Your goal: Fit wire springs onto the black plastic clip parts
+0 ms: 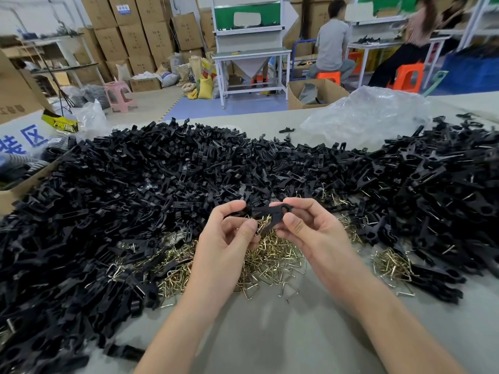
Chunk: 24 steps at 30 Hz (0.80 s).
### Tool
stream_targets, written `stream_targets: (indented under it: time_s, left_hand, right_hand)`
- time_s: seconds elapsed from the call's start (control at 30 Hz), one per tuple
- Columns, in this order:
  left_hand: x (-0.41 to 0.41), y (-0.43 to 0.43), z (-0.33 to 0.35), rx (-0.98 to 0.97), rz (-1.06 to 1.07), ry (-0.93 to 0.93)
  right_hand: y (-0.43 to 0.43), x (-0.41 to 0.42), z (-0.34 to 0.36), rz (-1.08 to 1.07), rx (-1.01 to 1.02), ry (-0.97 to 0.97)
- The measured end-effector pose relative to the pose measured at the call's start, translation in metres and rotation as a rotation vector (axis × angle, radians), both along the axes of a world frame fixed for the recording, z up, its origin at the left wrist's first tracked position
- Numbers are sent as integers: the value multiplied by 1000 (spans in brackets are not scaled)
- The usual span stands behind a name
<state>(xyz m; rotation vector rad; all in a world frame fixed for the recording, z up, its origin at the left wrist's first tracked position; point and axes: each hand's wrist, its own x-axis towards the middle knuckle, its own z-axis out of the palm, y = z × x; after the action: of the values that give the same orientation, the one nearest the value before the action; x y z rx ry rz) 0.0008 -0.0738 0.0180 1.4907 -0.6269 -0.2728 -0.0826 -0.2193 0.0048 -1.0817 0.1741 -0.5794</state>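
— Black plastic clip part (266, 211) is up off the table (270, 336), pinched at both ends. Left hand (229, 236) has one end and right hand (310, 230) has the hooked end, fingers curled round it.
— And the springs?
— Brassy wire springs (270, 265) are piled right under the hands, with the heap of black parts (135, 184) all around. Can't tell if one's fitted.

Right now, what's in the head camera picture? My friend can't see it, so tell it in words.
The left hand and right hand pinch one black clip part between them, above a heap of wire springs on a grey table. A huge pile of black clips spreads around the heap.
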Motion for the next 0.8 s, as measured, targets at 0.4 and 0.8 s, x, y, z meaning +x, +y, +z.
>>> stream_targets:
  time_s: [0.4,0.8]
  left_hand:
    - [7,2,-1,-23,-34,23]
    - [-12,-9,4,-248,-206,425]
  right_hand:
    - [0,0,-3,2,-123,56]
    - [2,1,-6,133,-175,-32]
